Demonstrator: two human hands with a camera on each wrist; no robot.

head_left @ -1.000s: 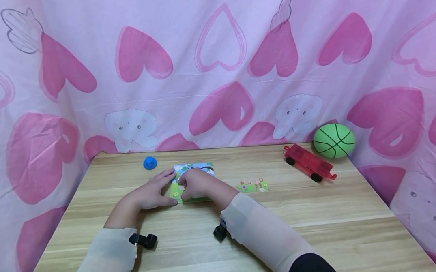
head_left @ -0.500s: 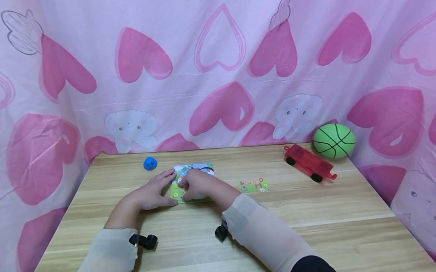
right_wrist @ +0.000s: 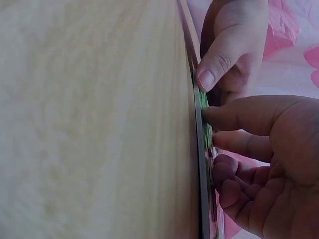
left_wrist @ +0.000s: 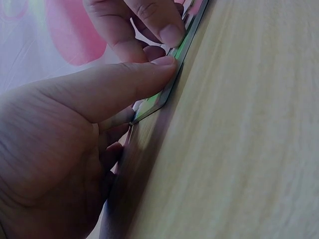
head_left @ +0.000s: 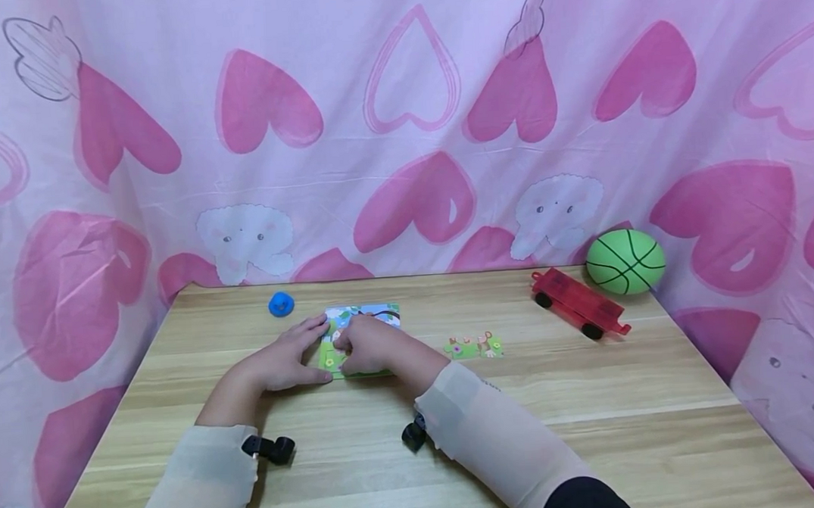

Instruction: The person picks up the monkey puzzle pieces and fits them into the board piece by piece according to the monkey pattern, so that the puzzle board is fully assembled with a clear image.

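A flat picture puzzle board (head_left: 327,357) with blue sky and green ground lies on the table in the head view. My left hand (head_left: 285,361) rests at its left side, fingers at the upper left and thumb at the near left corner. In the left wrist view the thumb (left_wrist: 144,77) lies along the board's edge. Over the board, my right hand (head_left: 371,343) has thumb and index finger bent down onto the green part, pinching at a puzzle piece mostly hidden by the fingers. Its other fingers (right_wrist: 234,194) curl inward in the right wrist view.
Two loose puzzle pieces, one green with a purple flower (head_left: 462,349) and one beside it (head_left: 490,346), lie right of the board. A small blue toy (head_left: 281,304) sits behind the left hand. A red toy wagon (head_left: 576,303) and green ball (head_left: 625,261) stand at the back right.
The right forearm has shifted very slightly to the right. Both hands stay at the same places on the board, and the loose pieces and toys have not moved.
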